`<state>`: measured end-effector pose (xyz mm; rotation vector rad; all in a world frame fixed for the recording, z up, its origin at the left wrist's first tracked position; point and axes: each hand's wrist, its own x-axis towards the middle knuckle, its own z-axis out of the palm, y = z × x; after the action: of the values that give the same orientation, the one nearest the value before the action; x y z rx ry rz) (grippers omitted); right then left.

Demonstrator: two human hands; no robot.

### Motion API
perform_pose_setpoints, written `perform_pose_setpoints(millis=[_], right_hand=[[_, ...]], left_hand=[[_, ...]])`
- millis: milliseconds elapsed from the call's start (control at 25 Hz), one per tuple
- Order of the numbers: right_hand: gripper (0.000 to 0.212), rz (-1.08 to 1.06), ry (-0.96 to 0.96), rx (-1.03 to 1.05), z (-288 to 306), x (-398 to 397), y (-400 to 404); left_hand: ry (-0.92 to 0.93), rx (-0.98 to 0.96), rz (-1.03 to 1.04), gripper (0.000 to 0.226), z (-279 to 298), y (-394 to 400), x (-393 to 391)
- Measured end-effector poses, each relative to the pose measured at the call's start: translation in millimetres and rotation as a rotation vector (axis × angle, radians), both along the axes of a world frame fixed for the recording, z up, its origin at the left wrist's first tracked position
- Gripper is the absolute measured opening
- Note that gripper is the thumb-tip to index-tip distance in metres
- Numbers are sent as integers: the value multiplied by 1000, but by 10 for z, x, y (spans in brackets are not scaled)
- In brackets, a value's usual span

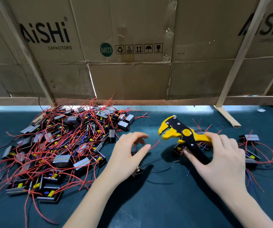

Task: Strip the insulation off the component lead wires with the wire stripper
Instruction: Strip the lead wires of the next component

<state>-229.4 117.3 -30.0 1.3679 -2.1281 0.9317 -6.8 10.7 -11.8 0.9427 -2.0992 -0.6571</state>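
My right hand (pixel 221 160) grips the handles of the yellow and black wire stripper (pixel 181 134), held above the green mat with its jaws pointing left and standing apart. My left hand (pixel 129 150) is just left of the jaws, its fingers blurred. A red lead wire (pixel 155 143) sticks out from behind the thumb tip toward the jaws and ends just short of them. The thumb and fingers appear to pinch it. A small black component (pixel 138 171) shows below that hand, partly hidden by the wrist.
A large pile of black components with tangled red wires (pixel 58 145) covers the left of the mat. A few more components (pixel 250 145) lie right of and under my right hand. Cardboard sheets on wooden struts (pixel 132 63) wall off the back.
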Motion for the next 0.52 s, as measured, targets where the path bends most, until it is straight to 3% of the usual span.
perform_pose_setpoints(millis=[80,120,280,360,440,520], right_hand=[[64,-12,-76,-36,18,-47,10],[63,-6,-128,-53,31,-65,16],[59,106,-394,-143,112,-44,27],[53,155,-443,-194,146,-20,42],[49,183,-452,-224,165,-17,54],[51,193,-466,-234,172,-27,58]], left_hand=[[-21,-106,152,16,35,-77,88],[-57,-65,215,11,62,-119,140],[-540,131,144,28,-7,-138,161],[-464,89,-4,21,-86,14,7],[-237,226,-266,45,-88,221,-177],[-145,330,-422,68,-75,305,-246]])
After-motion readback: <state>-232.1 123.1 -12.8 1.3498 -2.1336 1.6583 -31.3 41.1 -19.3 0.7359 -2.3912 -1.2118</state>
